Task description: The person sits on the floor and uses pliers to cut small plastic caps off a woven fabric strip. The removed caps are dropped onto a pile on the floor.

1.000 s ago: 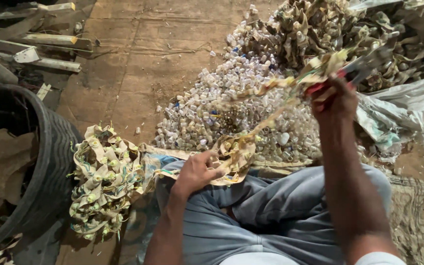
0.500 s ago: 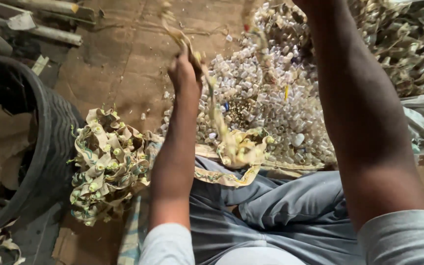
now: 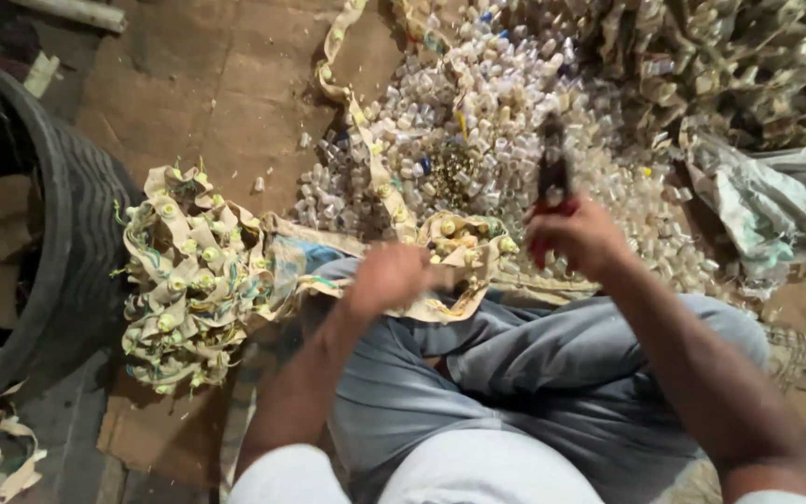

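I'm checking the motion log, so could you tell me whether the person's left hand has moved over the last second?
Yes. The left hand, raised toward the heap of small caps half a second ago, is back down at the lap, on the strip.

Scrap-sorting floor workshop: heaped bottle caps (image 3: 515, 121), tyre (image 3: 58, 243)

A single head-worn camera looks almost straight down from above the seated person's lap, facing forward over the grey-trousered knees (image 3: 552, 373) toward the brown cardboard-covered floor (image 3: 207, 103). It sits close, so forearms fill the lower frame. The black rubber tyre (image 3: 58, 233) cuts the left edge and the heap of small pale plastic caps (image 3: 515, 103) reaches the top.
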